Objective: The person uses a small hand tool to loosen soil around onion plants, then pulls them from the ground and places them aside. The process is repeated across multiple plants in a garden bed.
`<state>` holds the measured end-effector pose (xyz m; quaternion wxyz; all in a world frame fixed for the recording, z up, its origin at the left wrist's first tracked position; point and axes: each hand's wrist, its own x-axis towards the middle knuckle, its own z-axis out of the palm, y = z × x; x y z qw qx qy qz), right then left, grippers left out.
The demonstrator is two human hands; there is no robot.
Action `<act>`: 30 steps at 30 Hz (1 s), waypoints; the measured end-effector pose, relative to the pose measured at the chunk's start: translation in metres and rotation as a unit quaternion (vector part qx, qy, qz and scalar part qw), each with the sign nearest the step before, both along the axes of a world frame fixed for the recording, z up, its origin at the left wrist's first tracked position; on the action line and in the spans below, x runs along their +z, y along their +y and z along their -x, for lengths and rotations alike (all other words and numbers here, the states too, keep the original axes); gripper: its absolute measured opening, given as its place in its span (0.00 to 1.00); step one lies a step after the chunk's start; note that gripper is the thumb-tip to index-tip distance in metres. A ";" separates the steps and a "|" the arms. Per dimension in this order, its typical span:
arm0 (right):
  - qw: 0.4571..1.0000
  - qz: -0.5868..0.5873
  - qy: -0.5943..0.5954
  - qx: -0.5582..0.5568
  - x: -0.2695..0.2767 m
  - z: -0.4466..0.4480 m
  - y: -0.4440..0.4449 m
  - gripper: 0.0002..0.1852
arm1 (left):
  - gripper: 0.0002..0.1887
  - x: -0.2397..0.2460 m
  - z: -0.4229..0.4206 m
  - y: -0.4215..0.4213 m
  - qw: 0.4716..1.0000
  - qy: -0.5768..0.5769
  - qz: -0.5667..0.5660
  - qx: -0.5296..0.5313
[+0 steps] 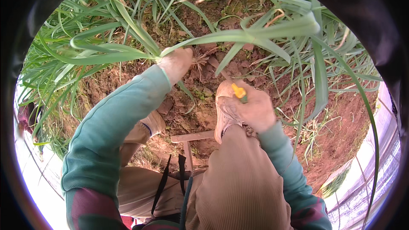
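Observation:
My left hand [177, 63] is closed around the lower stems of a long-leaved, leek-like plant [145, 43]. Its bare, pale roots [200, 59] stick out to the right of the fist, above the reddish soil [195, 86]. In my right hand [256, 107] is a small hand tool with a yellow and green handle [239, 91]. Its narrow blade [219, 67] slants up and left towards the roots; whether it touches them or the soil I cannot tell. The right hand is slightly blurred and sits just above and beside my right shoe [225, 102].
Dense green leaves [73, 25] stand ahead and left, with more leaves [319, 48] arching across the right. My left shoe [155, 123] rests on the soil. A wooden T-shaped piece [193, 136] lies between my legs. Plastic sheeting [381, 131] edges the right side.

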<state>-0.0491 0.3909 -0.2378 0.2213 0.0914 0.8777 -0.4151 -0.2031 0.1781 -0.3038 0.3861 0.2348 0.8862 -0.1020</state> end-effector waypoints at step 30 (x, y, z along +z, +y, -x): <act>0.856 -0.194 0.368 0.306 0.022 0.156 -0.129 0.08 | 0.24 -0.099 0.077 -0.088 0.973 0.181 -0.051 0.132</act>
